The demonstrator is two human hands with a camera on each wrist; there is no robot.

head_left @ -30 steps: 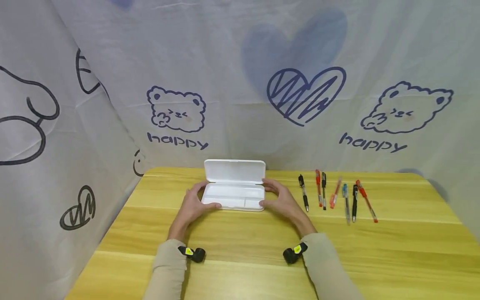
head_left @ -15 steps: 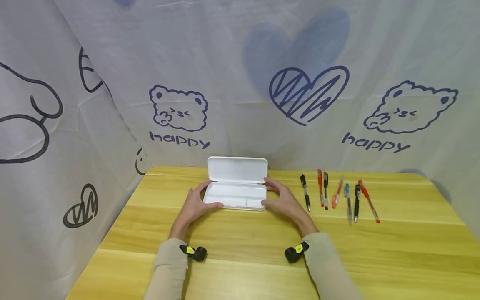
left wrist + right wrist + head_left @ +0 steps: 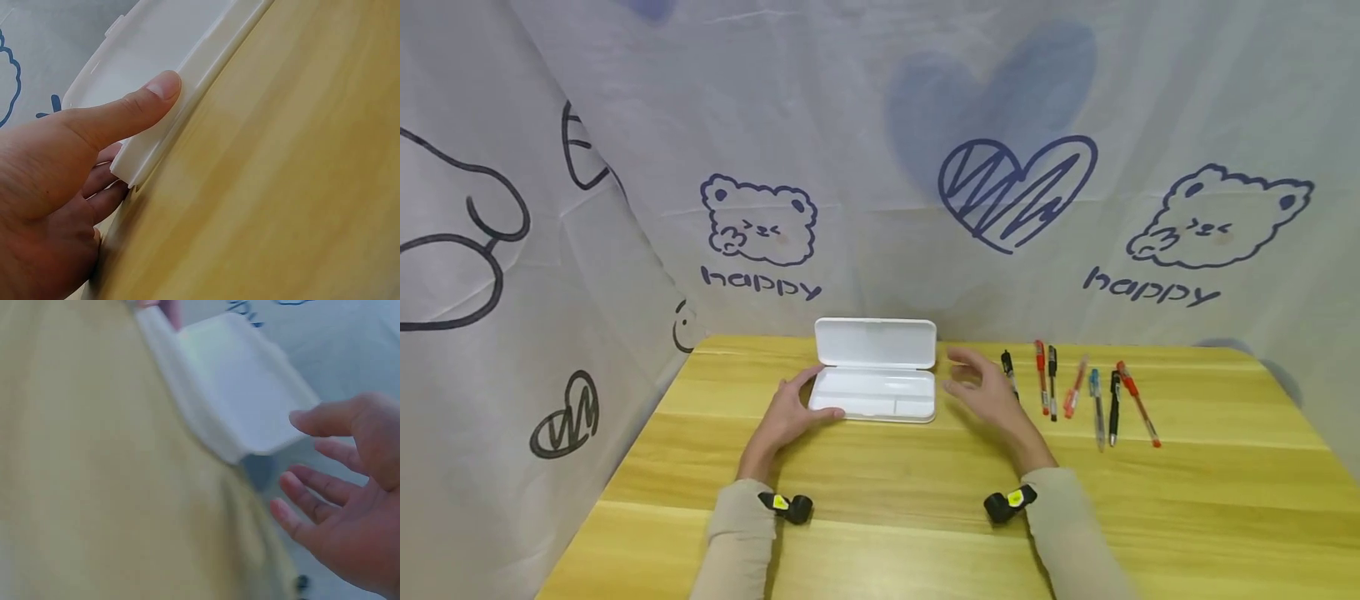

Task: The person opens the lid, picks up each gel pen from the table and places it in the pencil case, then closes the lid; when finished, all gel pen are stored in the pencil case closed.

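Note:
A white pencil case stands with its lid raised near the table's back edge. No pens lie in its compartments. My left hand grips the left end, thumb over the front rim and fingers behind the end wall, as the left wrist view shows. Off the right end, my right hand is apart from the case, its fingers loosely spread and holding nothing. In the head view it partly covers a black pen, the nearest of the row.
Right of that pen, several more lie on the wooden table: red pens, black pens and a blue one. A printed cloth hangs along the table's back edge.
My right hand has let go of the case's right end and moved right toward the pens. The left hand keeps its grip, and the case stays put with its lid up.

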